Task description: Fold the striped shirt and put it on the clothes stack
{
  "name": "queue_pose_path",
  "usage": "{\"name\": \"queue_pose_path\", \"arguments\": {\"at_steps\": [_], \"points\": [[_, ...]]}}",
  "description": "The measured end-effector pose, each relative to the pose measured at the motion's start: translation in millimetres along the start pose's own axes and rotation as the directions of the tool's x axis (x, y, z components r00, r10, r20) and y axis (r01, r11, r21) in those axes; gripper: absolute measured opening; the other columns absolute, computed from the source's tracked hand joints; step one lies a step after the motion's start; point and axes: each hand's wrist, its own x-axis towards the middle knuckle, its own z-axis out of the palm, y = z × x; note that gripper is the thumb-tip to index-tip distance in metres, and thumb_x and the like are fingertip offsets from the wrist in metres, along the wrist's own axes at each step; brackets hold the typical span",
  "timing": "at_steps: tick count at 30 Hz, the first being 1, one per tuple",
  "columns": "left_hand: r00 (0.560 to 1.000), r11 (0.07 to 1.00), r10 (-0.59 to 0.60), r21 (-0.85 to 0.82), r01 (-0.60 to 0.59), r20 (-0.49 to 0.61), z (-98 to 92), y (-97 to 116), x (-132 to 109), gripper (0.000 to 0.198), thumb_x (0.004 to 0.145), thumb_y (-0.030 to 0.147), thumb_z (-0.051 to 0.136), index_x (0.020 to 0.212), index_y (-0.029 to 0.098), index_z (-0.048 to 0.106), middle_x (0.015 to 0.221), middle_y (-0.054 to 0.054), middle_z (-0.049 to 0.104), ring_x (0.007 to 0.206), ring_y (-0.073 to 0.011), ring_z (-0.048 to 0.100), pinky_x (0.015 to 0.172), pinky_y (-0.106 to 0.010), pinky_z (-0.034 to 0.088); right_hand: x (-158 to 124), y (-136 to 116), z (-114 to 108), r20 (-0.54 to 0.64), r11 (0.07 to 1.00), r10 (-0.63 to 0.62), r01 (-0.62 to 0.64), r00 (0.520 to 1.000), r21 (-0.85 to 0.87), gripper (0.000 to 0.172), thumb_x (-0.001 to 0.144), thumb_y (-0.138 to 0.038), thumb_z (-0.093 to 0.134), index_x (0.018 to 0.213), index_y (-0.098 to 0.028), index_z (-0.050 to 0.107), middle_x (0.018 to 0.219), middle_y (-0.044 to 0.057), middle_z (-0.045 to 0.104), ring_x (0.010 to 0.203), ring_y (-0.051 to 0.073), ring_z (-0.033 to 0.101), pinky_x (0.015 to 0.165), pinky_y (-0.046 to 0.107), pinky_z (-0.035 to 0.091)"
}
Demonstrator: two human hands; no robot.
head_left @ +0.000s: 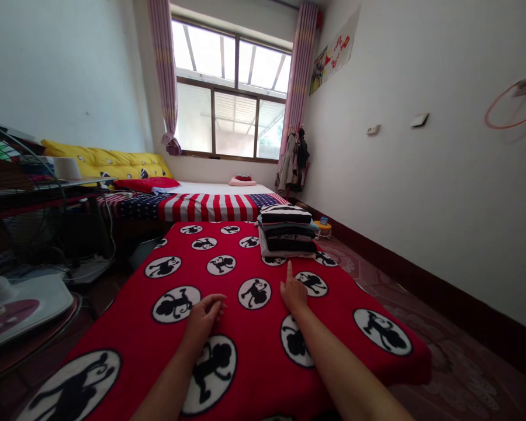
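A stack of folded clothes [287, 234], striped black and white on top with grey, black and white layers below, sits at the far right end of a red blanket [241, 257] with black monkeys in white circles. My right hand [294, 292] is just in front of the stack, index finger stretched toward its lower edge, the other fingers curled; a small gap seems to separate fingertip and clothes. Over the middle left of the blanket is my left hand [207, 313], empty, its fingers loosely bent and partly apart. Nothing shows in either hand.
Behind is a bed with a striped, starred cover [206, 206], a red pillow [146, 184] and a pink folded item [242, 181]. A wire fan guard [17, 175] and a white-topped stool [35, 310] stand left. A small yellow stool [323, 227] is beyond the clothes.
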Motion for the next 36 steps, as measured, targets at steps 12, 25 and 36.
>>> {"name": "queue_pose_path", "arguments": {"at_steps": [12,25,36], "points": [[1.000,1.000,-0.014,0.020,0.014,-0.003,1.2,9.0,-5.3,0.042,0.063,0.046,0.062,0.089,0.014,0.069,0.073,-0.005,0.069,0.065,-0.0174,0.061,0.056,-0.026,0.046,-0.7,-3.7,-4.5,0.020,0.999,-0.030,0.031,0.999,-0.017,0.063,0.091,-0.023,0.039,0.150,-0.010,0.023,0.108,0.016,0.068,0.091,0.023,0.066,0.075,0.030,0.043],[1.000,1.000,0.016,-0.006,-0.016,0.009,0.2,2.7,-1.5,0.038,0.065,0.043,0.063,0.088,0.014,0.069,0.071,-0.004,0.069,0.060,-0.0152,0.058,0.054,-0.024,0.045,-1.1,-3.1,-5.0,0.023,0.999,-0.026,0.027,0.999,-0.030,0.048,0.092,-0.024,0.040,0.138,-0.016,0.047,0.108,0.013,0.068,0.093,0.022,0.065,0.078,0.030,0.044],[1.000,1.000,0.021,0.001,-0.021,0.009,0.1,3.2,-2.4,0.040,0.065,0.045,0.063,0.088,0.014,0.069,0.072,-0.005,0.068,0.062,-0.0164,0.060,0.055,-0.026,0.046,-2.0,-3.6,-6.9,0.022,0.999,-0.019,0.019,1.000,-0.029,0.056,0.092,-0.025,0.041,0.146,-0.013,0.034,0.106,0.015,0.069,0.094,0.023,0.066,0.078,0.030,0.044]]}}
